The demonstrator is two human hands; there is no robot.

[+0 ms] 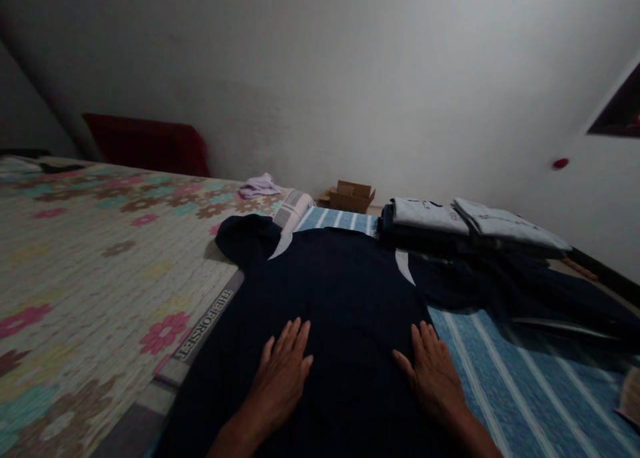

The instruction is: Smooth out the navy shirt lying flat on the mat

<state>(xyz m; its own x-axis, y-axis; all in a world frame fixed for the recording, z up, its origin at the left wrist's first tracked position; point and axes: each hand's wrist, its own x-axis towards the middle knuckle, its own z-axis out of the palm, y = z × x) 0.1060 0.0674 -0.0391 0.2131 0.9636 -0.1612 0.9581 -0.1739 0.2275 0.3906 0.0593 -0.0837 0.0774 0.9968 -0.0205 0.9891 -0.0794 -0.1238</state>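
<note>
A dark navy shirt (350, 298) with white shoulder strips lies spread out before me, its collar at the far end. On its left half my left hand (283, 371) rests flat, fingers stretched out and thumb apart. My right hand (433, 368) lies flat near the shirt's right side edge, its fingers also extended. Neither hand grips the cloth. The left sleeve (247, 237) sits bunched over the flowered bedcover, while the right sleeve (445, 281) stretches toward other dark clothing. The lower part of the shirt runs out of view.
Folded grey and dark garments (430, 217) are stacked at the back right, beside dark clothing (565, 298). Blue striped cloth (505, 358) lies beneath. A flowered bedcover (100, 265) spreads left, with a pale lilac cloth (260, 186). An open cardboard box (350, 197) stands by the wall.
</note>
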